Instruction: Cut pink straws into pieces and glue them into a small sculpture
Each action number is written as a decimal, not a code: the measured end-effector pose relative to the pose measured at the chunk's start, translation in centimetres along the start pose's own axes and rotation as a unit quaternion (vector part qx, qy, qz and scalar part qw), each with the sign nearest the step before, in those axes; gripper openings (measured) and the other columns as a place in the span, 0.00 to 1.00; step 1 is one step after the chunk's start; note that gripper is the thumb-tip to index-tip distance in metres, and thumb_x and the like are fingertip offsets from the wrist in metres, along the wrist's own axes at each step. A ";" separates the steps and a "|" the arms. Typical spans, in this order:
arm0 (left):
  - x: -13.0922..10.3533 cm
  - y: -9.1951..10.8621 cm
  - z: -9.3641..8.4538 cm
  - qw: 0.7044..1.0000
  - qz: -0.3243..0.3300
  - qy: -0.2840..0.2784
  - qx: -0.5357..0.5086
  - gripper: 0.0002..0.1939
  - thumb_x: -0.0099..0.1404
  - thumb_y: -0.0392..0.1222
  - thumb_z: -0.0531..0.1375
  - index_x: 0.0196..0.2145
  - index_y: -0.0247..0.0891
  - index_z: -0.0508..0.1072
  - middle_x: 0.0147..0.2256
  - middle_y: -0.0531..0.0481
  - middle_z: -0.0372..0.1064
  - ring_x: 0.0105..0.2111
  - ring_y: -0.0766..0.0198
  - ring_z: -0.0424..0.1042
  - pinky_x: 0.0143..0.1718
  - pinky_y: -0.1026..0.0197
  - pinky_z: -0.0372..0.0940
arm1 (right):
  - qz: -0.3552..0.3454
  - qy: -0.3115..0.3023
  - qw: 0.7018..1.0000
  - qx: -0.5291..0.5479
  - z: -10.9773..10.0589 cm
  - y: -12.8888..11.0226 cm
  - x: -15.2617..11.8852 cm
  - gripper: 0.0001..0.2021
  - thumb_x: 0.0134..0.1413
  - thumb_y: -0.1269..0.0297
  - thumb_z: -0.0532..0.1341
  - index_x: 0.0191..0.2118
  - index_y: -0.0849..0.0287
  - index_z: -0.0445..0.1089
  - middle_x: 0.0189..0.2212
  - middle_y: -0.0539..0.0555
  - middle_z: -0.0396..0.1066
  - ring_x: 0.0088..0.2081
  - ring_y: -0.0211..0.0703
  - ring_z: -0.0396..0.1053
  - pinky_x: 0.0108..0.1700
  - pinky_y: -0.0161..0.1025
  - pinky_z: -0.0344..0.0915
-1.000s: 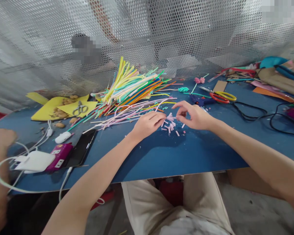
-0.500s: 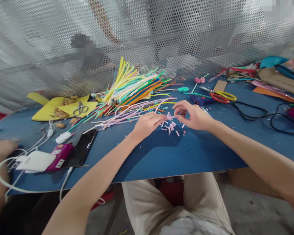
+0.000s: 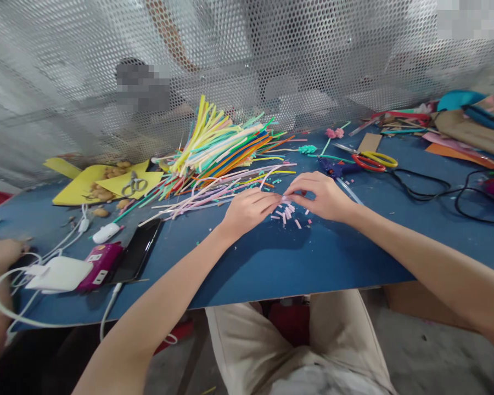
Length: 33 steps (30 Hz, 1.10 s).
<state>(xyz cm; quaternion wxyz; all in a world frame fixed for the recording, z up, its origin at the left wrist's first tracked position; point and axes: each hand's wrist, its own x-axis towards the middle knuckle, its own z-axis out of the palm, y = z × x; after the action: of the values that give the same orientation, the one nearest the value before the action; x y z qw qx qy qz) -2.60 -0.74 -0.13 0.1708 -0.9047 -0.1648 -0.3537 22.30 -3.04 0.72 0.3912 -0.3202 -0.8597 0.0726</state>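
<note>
Two hands meet over the middle of the blue counter (image 3: 304, 263), their fingertips nearly touching around a small lilac bit (image 3: 285, 198), mostly hidden by the fingers. The left hand (image 3: 249, 211) is narrow, fingers together and pinched on that bit; the right hand (image 3: 323, 196) pinches at it from the other side, thumb and forefinger closed, a gap showing behind them. Short lilac pieces (image 3: 287, 214) lie scattered just below the fingertips, well back from the counter's front edge. Toward the back edge, left of centre, rises a large heap of pipe cleaners (image 3: 226, 148) (yellow, white, green, orange and blue among them). Near the right hand, on its far side, is a dark blue glue gun (image 3: 331, 167), and farther right lie scissors (image 3: 374, 161) with red and yellow handles. Toward the back left corner, grey scissors (image 3: 134, 184) rest on yellow sheets (image 3: 76, 187). Nearer the front edge, a black phone (image 3: 139, 249) lies against a purple power box (image 3: 102, 260); another person's hand (image 3: 2, 255) is at the counter's left end.
</note>
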 end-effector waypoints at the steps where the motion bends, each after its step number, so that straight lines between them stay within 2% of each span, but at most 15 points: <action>1: 0.0 0.0 0.0 1.000 -0.005 0.001 -0.002 0.07 0.71 0.41 0.62 0.42 0.38 0.79 0.40 0.50 0.81 0.36 0.65 0.79 0.40 0.61 0.71 | 0.002 -0.001 1.000 -0.012 -0.1 0.0 0.0 0.08 0.66 0.59 0.61 0.40 0.53 0.76 0.40 0.53 0.79 0.43 0.46 0.74 0.48 0.46 0.64; 15: 0.0 0.0 0.0 1.000 -0.009 0.024 -0.002 0.05 0.71 0.40 0.62 0.43 0.39 0.78 0.38 0.50 0.81 0.35 0.66 0.79 0.40 0.61 0.70 | 0.031 0.029 0.998 -0.035 0.3 -0.3 -0.1 0.04 0.59 0.63 0.65 0.33 0.54 0.74 0.36 0.51 0.78 0.40 0.46 0.73 0.49 0.47 0.58; 21: -0.1 -0.2 -0.2 0.999 0.030 0.010 0.023 0.06 0.70 0.39 0.63 0.44 0.39 0.77 0.41 0.49 0.81 0.36 0.65 0.79 0.40 0.61 0.69 | 0.055 0.053 0.996 -0.045 0.6 -0.9 0.0 0.05 0.58 0.64 0.65 0.30 0.54 0.74 0.35 0.50 0.78 0.38 0.45 0.72 0.49 0.48 0.57; 33: 0.0 -0.2 -0.4 0.999 0.042 0.022 0.021 0.07 0.70 0.38 0.63 0.46 0.39 0.78 0.42 0.50 0.81 0.37 0.66 0.79 0.39 0.61 0.68 | 0.091 0.048 0.994 -0.019 0.8 -1.2 -0.1 0.06 0.58 0.64 0.64 0.30 0.55 0.74 0.33 0.48 0.77 0.36 0.42 0.70 0.49 0.46 0.56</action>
<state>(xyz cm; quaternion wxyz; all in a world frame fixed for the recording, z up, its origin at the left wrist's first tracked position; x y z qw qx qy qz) -2.90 -0.73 0.17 0.2085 -0.8992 -0.1301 -0.3621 21.13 -3.94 0.55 0.4173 -0.4081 -0.8084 0.0761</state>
